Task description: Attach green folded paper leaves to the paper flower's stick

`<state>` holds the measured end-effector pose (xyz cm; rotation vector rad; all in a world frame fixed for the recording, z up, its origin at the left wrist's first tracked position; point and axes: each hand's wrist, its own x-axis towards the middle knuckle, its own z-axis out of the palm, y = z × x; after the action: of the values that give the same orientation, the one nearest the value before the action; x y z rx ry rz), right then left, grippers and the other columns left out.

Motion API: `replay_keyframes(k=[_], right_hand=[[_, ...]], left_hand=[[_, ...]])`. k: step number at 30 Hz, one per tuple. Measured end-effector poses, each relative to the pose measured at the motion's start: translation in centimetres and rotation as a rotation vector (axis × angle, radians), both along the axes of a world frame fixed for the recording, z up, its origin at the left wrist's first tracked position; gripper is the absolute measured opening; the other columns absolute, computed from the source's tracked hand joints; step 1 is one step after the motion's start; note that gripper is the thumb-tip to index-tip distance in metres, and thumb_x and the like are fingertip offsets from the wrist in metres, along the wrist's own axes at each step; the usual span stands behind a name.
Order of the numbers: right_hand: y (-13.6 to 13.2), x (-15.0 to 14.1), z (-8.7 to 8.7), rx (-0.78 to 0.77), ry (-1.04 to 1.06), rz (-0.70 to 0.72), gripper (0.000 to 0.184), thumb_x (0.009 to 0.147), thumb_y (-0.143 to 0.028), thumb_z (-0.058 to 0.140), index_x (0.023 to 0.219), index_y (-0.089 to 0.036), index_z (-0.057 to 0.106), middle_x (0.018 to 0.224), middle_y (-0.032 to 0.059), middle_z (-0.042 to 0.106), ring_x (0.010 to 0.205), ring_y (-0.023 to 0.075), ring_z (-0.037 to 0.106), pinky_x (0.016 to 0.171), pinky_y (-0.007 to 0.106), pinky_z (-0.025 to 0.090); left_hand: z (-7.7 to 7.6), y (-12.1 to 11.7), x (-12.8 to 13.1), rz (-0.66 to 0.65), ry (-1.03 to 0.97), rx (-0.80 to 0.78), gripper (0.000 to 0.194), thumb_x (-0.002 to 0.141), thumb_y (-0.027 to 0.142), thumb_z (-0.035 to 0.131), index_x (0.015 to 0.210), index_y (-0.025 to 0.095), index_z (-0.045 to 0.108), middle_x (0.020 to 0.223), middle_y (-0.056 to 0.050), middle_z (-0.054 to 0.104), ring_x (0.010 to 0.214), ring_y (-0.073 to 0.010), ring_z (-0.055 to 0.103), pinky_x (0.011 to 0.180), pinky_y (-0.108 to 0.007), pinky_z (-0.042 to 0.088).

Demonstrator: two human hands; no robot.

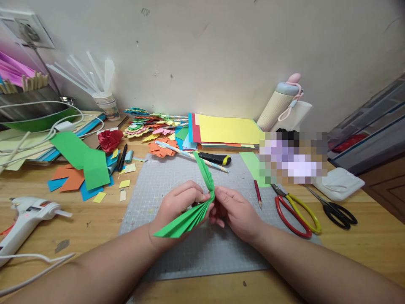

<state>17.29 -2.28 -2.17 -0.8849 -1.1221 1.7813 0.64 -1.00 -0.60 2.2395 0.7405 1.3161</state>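
A strip of green pleated paper is pinched at its middle above the grey cutting mat. Its folds fan out, one end toward the lower left and the other up toward the back of the mat. My left hand grips the paper from the left, thumb against the bunched middle. From the right, my right hand pinches the same gathered spot, with some fingertips hidden behind the paper. Behind my hands, a paper straw lies across a black and yellow utility knife.
Right of my hands are a red pencil, red and yellow-handled pliers and black scissors. At left lie a glue gun and green paper pieces. Paper flowers and a paper stack sit by the wall.
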Motion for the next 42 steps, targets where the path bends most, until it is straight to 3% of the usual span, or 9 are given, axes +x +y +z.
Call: replay_keyframes(k=[3,12,20,26,29,32,36,38,42], right_hand=[[0.0,0.1,0.2,-0.022,0.003,0.037,0.039,0.087,-0.049,0.046,0.07,-0.015,0.055,0.057,0.0007,0.056,0.049,0.0085,0.052,0.037,0.016,0.033],[0.0,-0.3,0.0,-0.142,0.033,-0.038,0.036,0.079,-0.048,0.059,0.067,-0.015,0.05,0.054,-0.0047,0.047,0.043,0.0044,0.041,0.036,0.014,0.025],[0.1,-0.4,-0.5,-0.145,0.018,-0.053,0.036,0.077,-0.045,0.061,0.062,-0.015,0.049,0.05,-0.0052,0.046,0.041,0.0035,0.038,0.037,0.015,0.024],[0.5,-0.4,0.0,-0.139,0.035,-0.049,0.032,0.078,-0.046,0.06,0.07,-0.016,0.051,0.055,-0.0039,0.049,0.044,0.0059,0.043,0.033,0.014,0.026],[0.6,-0.3,0.1,-0.13,0.063,-0.014,0.025,0.08,-0.041,0.06,0.075,-0.017,0.053,0.061,-0.0019,0.053,0.051,0.0085,0.049,0.033,0.014,0.03],[0.7,-0.2,0.1,-0.152,0.108,-0.044,0.022,0.082,-0.037,0.057,0.075,-0.017,0.053,0.061,-0.002,0.052,0.052,0.0088,0.049,0.033,0.015,0.031],[0.7,-0.1,-0.2,-0.142,0.146,0.048,0.021,0.085,-0.032,0.051,0.072,-0.016,0.052,0.062,-0.0019,0.051,0.049,0.0081,0.049,0.036,0.017,0.033],[0.6,-0.2,-0.4,-0.141,0.152,0.176,0.019,0.084,-0.029,0.051,0.071,-0.015,0.053,0.061,-0.0013,0.052,0.048,0.0084,0.051,0.038,0.018,0.035],[0.7,-0.1,-0.1,-0.203,0.122,0.275,0.017,0.082,-0.028,0.051,0.078,-0.013,0.056,0.061,0.0002,0.056,0.05,0.0124,0.059,0.037,0.019,0.041]], left_hand=[[-0.2,0.1,-0.1,-0.045,0.046,0.039,0.006,0.079,0.016,0.061,0.081,0.015,0.056,0.074,-0.001,0.056,0.063,-0.009,0.053,0.054,-0.02,0.044],[0.0,0.3,0.0,-0.093,0.234,0.052,0.014,0.083,0.017,0.054,0.069,0.014,0.057,0.067,-0.002,0.058,0.058,-0.01,0.05,0.051,-0.022,0.04],[0.6,0.1,0.3,-0.142,0.369,0.086,0.019,0.084,0.016,0.05,0.067,0.015,0.059,0.066,-0.002,0.06,0.058,-0.0107,0.051,0.051,-0.022,0.036],[0.0,0.2,-0.2,0.009,0.408,0.093,0.016,0.087,0.019,0.048,0.077,0.015,0.061,0.074,-0.004,0.06,0.064,-0.0131,0.053,0.056,-0.025,0.039],[0.0,0.2,-0.4,0.01,0.411,0.08,0.014,0.087,0.021,0.048,0.085,0.016,0.061,0.079,-0.006,0.061,0.07,-0.0154,0.056,0.061,-0.027,0.042],[-0.2,0.3,-0.2,-0.042,0.279,-0.101,0.016,0.085,0.018,0.048,0.097,0.018,0.058,0.089,-0.006,0.06,0.08,-0.0166,0.057,0.069,-0.029,0.045],[-0.5,0.9,0.2,-0.052,-0.11,-0.684,0.023,0.086,0.021,0.045,0.108,0.019,0.05,0.086,-0.003,0.056,0.065,-0.0109,0.055,0.058,-0.025,0.046],[-0.3,1.2,0.4,-0.157,-0.185,-0.903,0.023,0.085,0.029,0.05,0.104,0.017,0.052,0.079,-0.001,0.055,0.056,-0.0081,0.051,0.052,-0.022,0.042],[0.3,1.5,0.5,-0.318,-0.232,-1.051,0.021,0.08,0.035,0.059,0.078,0.015,0.054,0.061,0.002,0.056,0.05,-0.0093,0.055,0.048,-0.021,0.038]])
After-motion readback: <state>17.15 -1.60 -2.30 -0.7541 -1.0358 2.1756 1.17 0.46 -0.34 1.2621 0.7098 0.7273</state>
